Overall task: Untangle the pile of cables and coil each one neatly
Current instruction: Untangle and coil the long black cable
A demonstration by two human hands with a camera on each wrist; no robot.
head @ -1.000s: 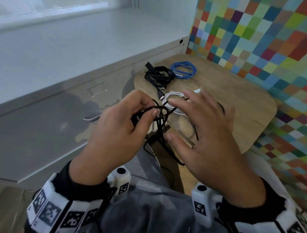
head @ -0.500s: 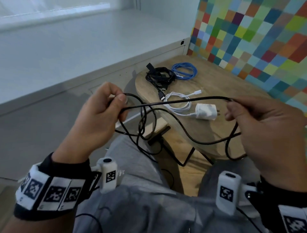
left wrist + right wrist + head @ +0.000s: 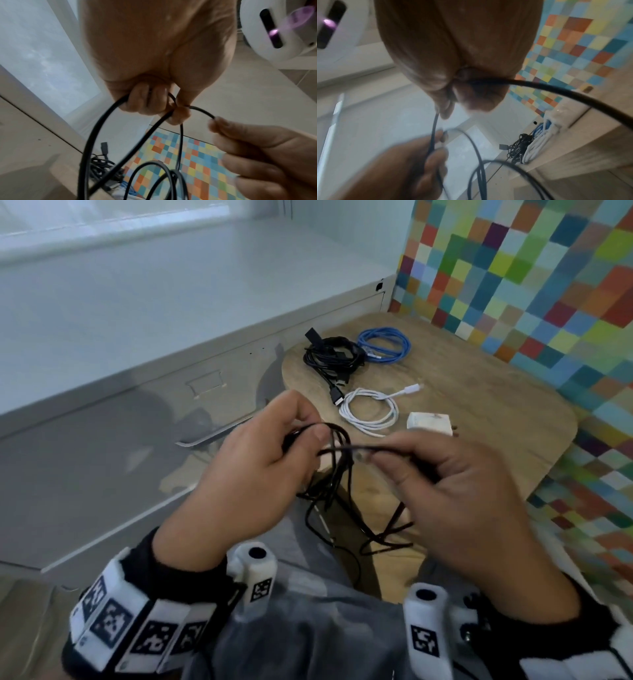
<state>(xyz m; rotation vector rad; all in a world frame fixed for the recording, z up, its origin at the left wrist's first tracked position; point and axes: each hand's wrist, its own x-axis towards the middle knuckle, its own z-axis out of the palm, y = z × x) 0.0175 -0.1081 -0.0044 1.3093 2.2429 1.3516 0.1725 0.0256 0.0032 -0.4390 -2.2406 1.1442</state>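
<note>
Filling the left of the head view was a long white sill (image 3: 144, 285) above a pale grey cabinet front (image 3: 113, 446), while a wall of many-coloured square tiles (image 3: 534, 289) closed off the right. Between them stood a rounded wooden worktop (image 3: 479, 405), its near edge partly hidden by the hands. At its far end lay a coiled black cable bundle (image 3: 330, 356), touching a coiled blue cable (image 3: 385, 345) just to its right. Nearer lay a coiled white cable (image 3: 371, 412), with a white charger block (image 3: 430, 423) just beside it.

Held in the air before the worktop, over grey-clad knees, a loose black cable (image 3: 337, 474) hung in several loops. The left hand (image 3: 253, 470) gripped the gathered loops, fingers curled round them and thumb pressed on top. The right hand (image 3: 455, 491) pinched one strand between thumb and fingers, close to the left. The short stretch between the two hands ran nearly level; the rest drooped below.
</note>
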